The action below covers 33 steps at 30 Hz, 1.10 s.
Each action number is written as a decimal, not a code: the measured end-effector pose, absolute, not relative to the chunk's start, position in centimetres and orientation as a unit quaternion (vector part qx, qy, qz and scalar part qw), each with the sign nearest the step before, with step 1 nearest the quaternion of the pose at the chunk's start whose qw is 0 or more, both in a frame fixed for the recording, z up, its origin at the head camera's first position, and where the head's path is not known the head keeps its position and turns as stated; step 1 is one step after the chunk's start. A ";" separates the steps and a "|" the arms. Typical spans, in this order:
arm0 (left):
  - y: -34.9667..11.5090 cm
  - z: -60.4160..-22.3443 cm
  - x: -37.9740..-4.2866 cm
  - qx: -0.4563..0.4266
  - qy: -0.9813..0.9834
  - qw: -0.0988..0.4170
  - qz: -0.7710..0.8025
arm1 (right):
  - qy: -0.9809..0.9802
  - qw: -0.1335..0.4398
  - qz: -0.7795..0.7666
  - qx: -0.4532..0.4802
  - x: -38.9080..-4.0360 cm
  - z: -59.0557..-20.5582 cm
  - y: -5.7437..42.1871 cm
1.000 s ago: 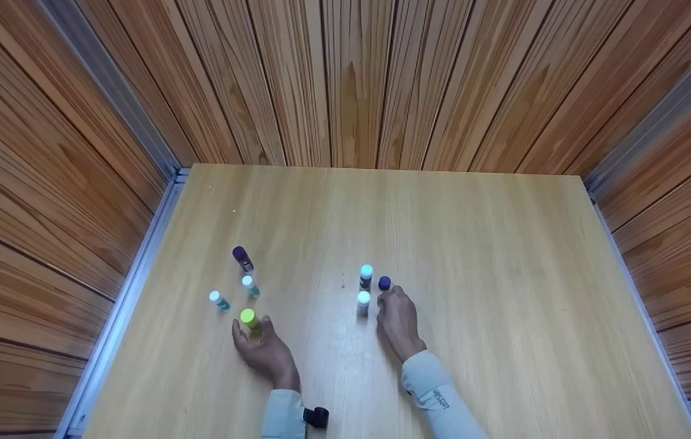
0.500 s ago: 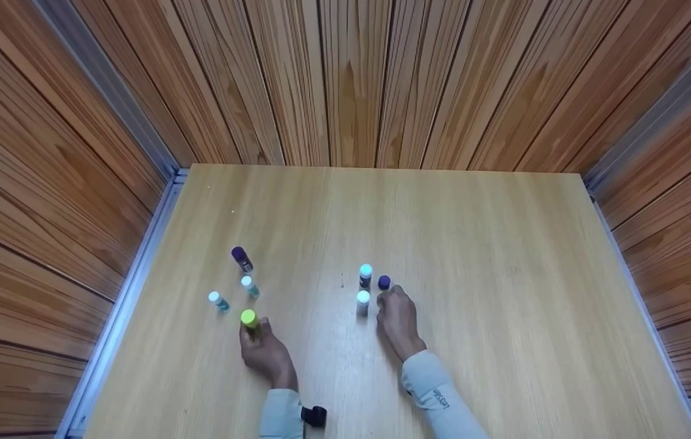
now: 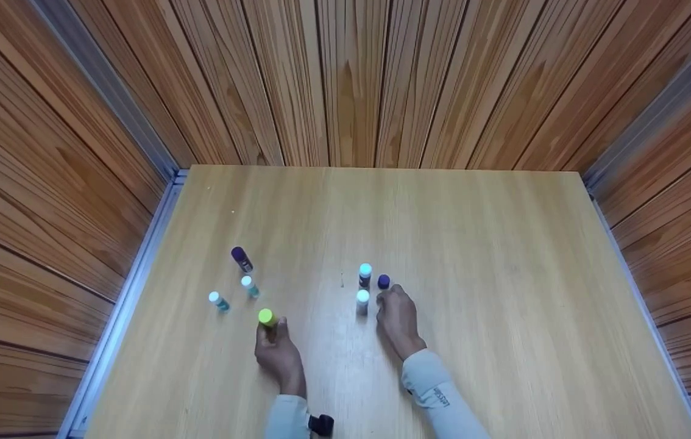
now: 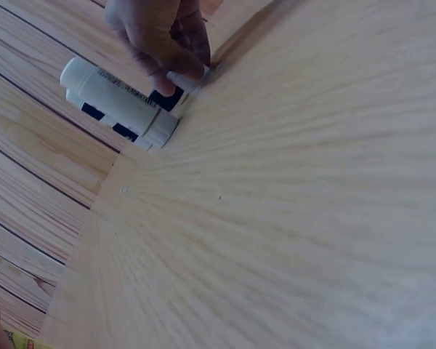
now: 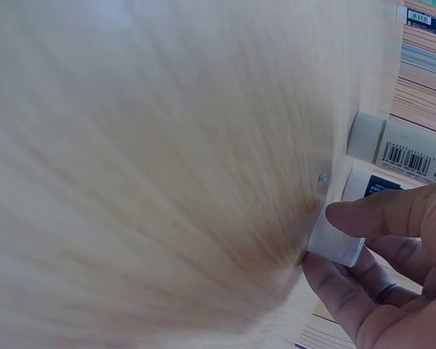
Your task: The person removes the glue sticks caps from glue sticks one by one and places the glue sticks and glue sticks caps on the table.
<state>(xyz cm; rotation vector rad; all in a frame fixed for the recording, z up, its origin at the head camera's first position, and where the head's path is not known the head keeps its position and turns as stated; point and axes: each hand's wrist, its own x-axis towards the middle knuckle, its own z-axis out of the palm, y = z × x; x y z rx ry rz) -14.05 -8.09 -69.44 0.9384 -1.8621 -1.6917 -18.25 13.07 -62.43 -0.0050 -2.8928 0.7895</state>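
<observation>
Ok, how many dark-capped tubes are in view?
2: one dark-capped tube on the left, beyond two pale-capped tubes; the other dark-capped tube by the right hand.

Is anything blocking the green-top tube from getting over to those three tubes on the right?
Nothing visible is: only tabletop shows between the green-capped tube, held in the left grip, and the nearest of the three, the white-capped tube.

Left hand [image 3: 281, 357] now gripping the green-capped tube [image 3: 267, 317], both shifted rightward, nearer the right hand [image 3: 398, 318]
</observation>
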 end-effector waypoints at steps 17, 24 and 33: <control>-4.6 -70.1 -13.5 0.266 -0.678 0.185 -0.660 | -0.968 0.066 0.244 -0.007 -18.3 -62.8 13.3; -3.3 -64.7 -11.9 0.253 -0.665 0.140 -0.689 | -0.966 0.079 0.246 0.001 -18.1 -63.0 13.4; -2.7 -62.7 -10.8 0.211 -0.675 0.112 -0.698 | -0.966 0.082 0.246 -0.002 -17.9 -63.0 13.4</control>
